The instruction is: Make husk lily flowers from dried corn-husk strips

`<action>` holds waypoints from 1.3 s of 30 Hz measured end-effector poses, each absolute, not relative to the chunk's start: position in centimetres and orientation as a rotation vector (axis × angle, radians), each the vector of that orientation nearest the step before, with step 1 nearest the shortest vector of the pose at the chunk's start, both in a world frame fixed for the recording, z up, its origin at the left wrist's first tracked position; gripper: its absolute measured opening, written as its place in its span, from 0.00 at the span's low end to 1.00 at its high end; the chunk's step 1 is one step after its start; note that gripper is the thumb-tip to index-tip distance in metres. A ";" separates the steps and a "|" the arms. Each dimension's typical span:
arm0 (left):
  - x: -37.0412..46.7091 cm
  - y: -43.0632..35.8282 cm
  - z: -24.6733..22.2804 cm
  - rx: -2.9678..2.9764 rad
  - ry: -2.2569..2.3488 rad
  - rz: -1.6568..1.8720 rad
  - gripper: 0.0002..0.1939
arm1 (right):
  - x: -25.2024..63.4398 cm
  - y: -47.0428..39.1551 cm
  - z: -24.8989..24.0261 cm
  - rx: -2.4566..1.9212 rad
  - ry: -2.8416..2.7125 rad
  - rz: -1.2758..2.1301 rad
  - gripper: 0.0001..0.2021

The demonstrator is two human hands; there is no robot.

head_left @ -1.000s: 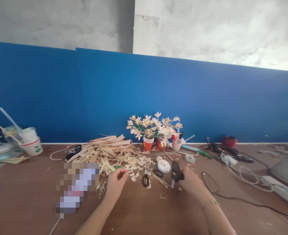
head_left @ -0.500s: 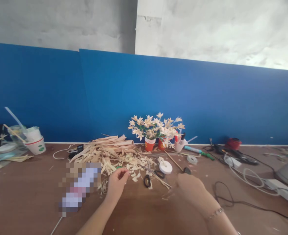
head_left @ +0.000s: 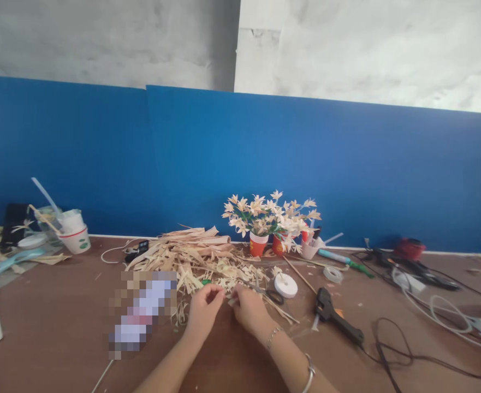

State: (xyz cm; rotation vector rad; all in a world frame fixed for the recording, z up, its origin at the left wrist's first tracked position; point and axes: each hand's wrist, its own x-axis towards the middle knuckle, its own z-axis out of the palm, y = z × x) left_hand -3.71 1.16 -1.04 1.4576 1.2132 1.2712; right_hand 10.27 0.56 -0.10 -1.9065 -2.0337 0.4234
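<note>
My left hand [head_left: 206, 309] is closed in a pinch just in front of the pile of dry pale husk strips [head_left: 195, 251]. Whatever sits between its fingertips is too small to make out. My right hand [head_left: 251, 310], with bracelets at the wrist, is close beside it, fingertips pinched together and pointing at the left ones. A small pale bit shows at these fingertips, but its kind is unclear. Black-handled scissors [head_left: 273, 296] lie behind my right hand, partly covered. To the right, a black hot glue gun [head_left: 338, 319] rests on the table.
Pale handmade flowers [head_left: 265, 213] stand in red paper cups [head_left: 258, 245] at the back. Nearby are a white ribbon roll [head_left: 286, 285] and a tape roll [head_left: 332, 274]. Cables [head_left: 404, 349] spread at right. A blurred-out object [head_left: 144, 314] and a white cup [head_left: 76, 240] are at left.
My right hand has moved left, away from the glue gun, to meet my left hand. The glue gun is now uncovered. My left hand stays pinched; the view has shifted slightly left.
</note>
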 end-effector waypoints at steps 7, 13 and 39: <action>-3.6 0.9 -0.8 1.414 1.228 1.246 0.08 | 11.2 0.5 -0.8 -1.436 -1.910 0.487 0.10; -3.3 0.6 -0.5 1.377 1.189 1.217 0.07 | 11.4 0.9 -0.3 -1.205 -1.428 0.849 0.05; -3.0 0.5 -1.0 1.459 1.102 1.153 0.06 | 11.1 0.3 0.7 -1.207 -1.539 0.820 0.04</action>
